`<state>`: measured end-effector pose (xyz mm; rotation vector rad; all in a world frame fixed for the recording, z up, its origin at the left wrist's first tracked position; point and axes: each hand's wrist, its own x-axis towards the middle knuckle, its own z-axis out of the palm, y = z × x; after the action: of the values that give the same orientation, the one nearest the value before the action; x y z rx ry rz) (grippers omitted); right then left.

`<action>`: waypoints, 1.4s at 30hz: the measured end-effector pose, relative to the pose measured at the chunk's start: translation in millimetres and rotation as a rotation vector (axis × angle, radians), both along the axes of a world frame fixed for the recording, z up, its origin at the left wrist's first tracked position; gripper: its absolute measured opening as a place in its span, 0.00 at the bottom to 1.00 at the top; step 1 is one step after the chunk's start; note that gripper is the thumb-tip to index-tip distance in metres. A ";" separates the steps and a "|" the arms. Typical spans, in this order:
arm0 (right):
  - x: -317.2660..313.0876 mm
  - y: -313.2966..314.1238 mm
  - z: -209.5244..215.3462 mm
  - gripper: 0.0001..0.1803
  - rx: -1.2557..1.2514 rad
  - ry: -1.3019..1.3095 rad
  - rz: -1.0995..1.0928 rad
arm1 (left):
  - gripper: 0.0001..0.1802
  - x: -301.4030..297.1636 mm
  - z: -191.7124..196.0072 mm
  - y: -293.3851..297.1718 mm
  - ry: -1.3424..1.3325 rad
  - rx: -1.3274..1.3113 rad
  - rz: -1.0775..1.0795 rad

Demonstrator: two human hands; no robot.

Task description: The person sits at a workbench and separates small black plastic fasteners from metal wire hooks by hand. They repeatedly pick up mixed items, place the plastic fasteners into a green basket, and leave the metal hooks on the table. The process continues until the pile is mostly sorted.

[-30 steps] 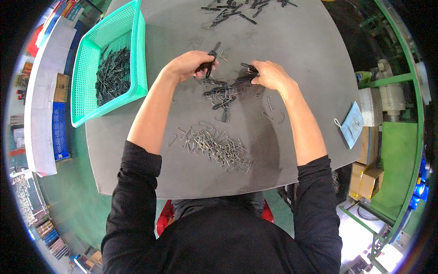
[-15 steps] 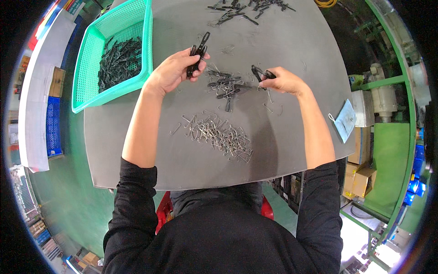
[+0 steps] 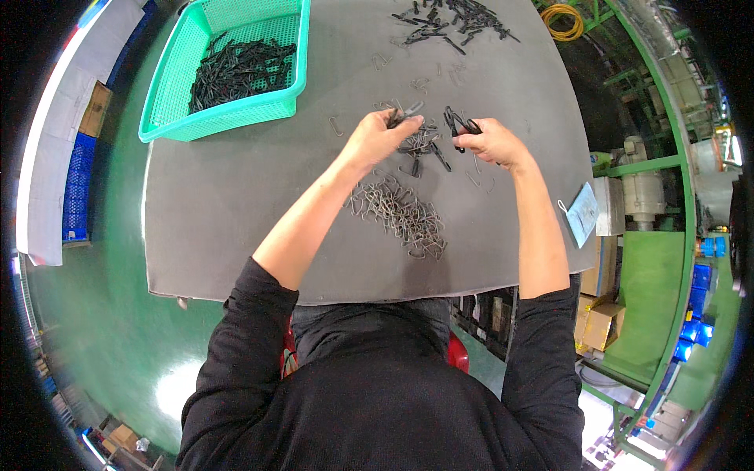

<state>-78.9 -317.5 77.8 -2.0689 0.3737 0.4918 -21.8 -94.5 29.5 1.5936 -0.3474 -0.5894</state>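
Observation:
My left hand reaches over the small middle pile, its fingers closed on black plastic clips that look like slim clothes pegs and are blurred. To its right, my right hand is closed around a dark clip, with slim black arms standing out past the thumb and fingers. Between and below the hands lies a small mixed pile of black clips and wire pieces, partly hidden by the left hand. Nearer to me spreads a heap of bent metal wire hooks.
A green mesh basket with many black clips stands at the table's far left. More loose black clips lie at the far edge. A light-blue face mask rests by the right edge of the grey table. Stray wires lie around the piles.
My left hand has moved right and toward the middle pile, closer to my right hand, still gripping clips. The right hand keeps its hold, and the whole view has shifted a little.

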 end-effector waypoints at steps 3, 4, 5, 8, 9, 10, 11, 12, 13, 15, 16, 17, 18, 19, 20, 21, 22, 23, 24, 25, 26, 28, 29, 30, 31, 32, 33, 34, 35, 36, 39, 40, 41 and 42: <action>-6.8 14.1 -13.2 0.13 -0.235 -0.200 -0.005 | 0.22 -15.2 9.3 -11.1 -0.139 0.164 0.030; -12.1 20.8 -12.3 0.14 -0.288 -0.200 -0.035 | 0.21 -21.9 15.1 -14.9 -0.216 0.221 0.016; -17.0 27.4 -11.3 0.15 -0.340 -0.200 -0.064 | 0.21 -28.4 21.5 -18.0 -0.294 0.278 0.003; -26.9 34.4 -17.9 0.14 -0.306 -0.170 -0.089 | 0.15 -36.7 20.1 -21.3 -0.544 0.458 0.012; -29.6 34.6 -20.8 0.14 -0.269 -0.160 -0.095 | 0.14 -36.5 16.7 -21.0 -0.645 0.498 0.030; -33.3 37.2 -16.2 0.12 -0.235 -0.135 -0.102 | 0.13 -33.6 17.9 -17.5 -0.662 0.487 0.004; -35.6 35.8 -17.0 0.12 -0.191 -0.125 -0.102 | 0.14 -30.7 17.7 -14.3 -0.694 0.478 -0.011; -37.9 33.8 -17.7 0.11 -0.146 -0.114 -0.102 | 0.14 -27.7 17.3 -11.2 -0.725 0.469 -0.026; -40.2 31.7 -17.6 0.10 -0.105 -0.105 -0.104 | 0.14 -25.1 17.6 -10.0 -0.757 0.455 -0.042; -46.3 32.3 -13.5 0.09 0.093 -0.056 -0.130 | 0.14 -20.7 21.2 -9.3 -0.632 0.413 -0.134; -48.4 33.6 -11.2 0.09 0.192 -0.033 -0.140 | 0.14 -17.3 23.6 -8.8 -0.510 0.369 -0.192; -49.4 34.9 -13.4 0.10 0.232 -0.035 -0.153 | 0.15 -14.0 25.2 -9.1 -0.386 0.325 -0.248; -49.8 36.9 -18.0 0.11 0.273 -0.037 -0.167 | 0.15 -11.3 17.5 -11.5 -0.286 0.286 -0.279; -50.0 41.0 -21.6 0.12 0.315 -0.037 -0.178 | 0.15 -12.6 14.1 -11.9 -0.245 0.189 -0.294; -50.2 46.5 -22.9 0.12 0.342 -0.035 -0.201 | 0.16 -13.8 11.4 -12.4 -0.203 0.093 -0.309; -51.4 50.8 -25.6 0.13 0.352 -0.032 -0.207 | 0.16 -14.4 9.4 -12.7 -0.161 -0.004 -0.324; -53.4 53.7 -30.0 0.13 0.362 -0.029 -0.216 | 0.16 -14.8 13.5 -12.5 -0.045 0.006 -0.286; -56.1 54.7 -34.2 0.13 0.373 -0.025 -0.225 | 0.17 -14.5 20.8 -11.3 0.071 0.016 -0.247; -59.7 53.0 -37.3 0.11 0.329 0.004 -0.250 | 0.17 -13.9 24.6 -10.4 0.187 0.026 -0.208; -67.1 46.1 -43.5 0.11 0.375 0.004 -0.294 | 0.17 -10.9 17.7 -10.4 -0.064 0.233 -0.156; -75.1 35.6 -50.1 0.11 0.424 0.005 -0.330 | 0.17 -5.2 9.9 -8.3 -0.318 0.439 -0.092; -93.6 16.6 -56.8 0.13 0.481 0.015 -0.437 | 0.16 -6.1 3.7 -10.3 -0.613 0.687 -0.012; -103.1 8.2 -57.5 0.13 0.483 0.001 -0.476 | 0.16 -8.9 -0.8 -17.7 -0.688 0.671 -0.071; -112.7 -0.2 -58.2 0.13 0.485 -0.014 -0.516 | 0.17 -13.8 -10.8 -30.1 -0.764 0.654 -0.130; -118.1 -4.8 -57.5 0.14 0.490 -0.027 -0.548 | 0.18 -17.9 -18.4 -40.2 -0.839 0.641 -0.183; -121.2 -7.7 -53.8 0.14 0.512 -0.033 -0.547 | 0.21 -19.2 -22.0 -52.6 -0.904 0.715 -0.331; -123.1 -9.4 -48.0 0.14 0.533 -0.040 -0.545 | 0.20 -20.5 -28.8 -64.1 -1.005 0.719 -0.418; -119.5 -10.0 -43.9 0.14 0.558 -0.046 -0.533 | 0.18 -20.9 -38.8 -72.0 -1.042 0.734 -0.419; -118.1 -12.1 -37.9 0.14 0.553 -0.064 -0.540 | 0.16 -22.3 -45.0 -80.1 -1.083 0.742 -0.426; -114.8 -13.2 -30.9 0.14 0.547 -0.083 -0.542 | 0.14 -20.6 -51.1 -83.8 -1.139 0.744 -0.462; -92.8 -19.6 -11.1 0.15 0.516 -0.168 -0.505 | 0.11 -22.5 -54.1 -84.4 -1.207 0.704 -0.534; -72.4 -10.5 0.6 0.15 0.483 -0.211 -0.471 | 0.10 -26.6 -54.8 -75.2 -1.160 0.680 -0.523; -47.9 3.1 12.2 0.15 0.458 -0.252 -0.431 | 0.09 -29.7 -55.8 -63.0 -1.110 0.666 -0.508; -21.4 21.3 29.2 0.14 0.469 -0.280 -0.336 | 0.09 -32.9 -53.6 -52.6 -1.066 0.541 -0.466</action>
<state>-100.3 -296.2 107.0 -1.5520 0.3858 0.0703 -54.7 -147.1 -24.1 2.2821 -1.4765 -0.1066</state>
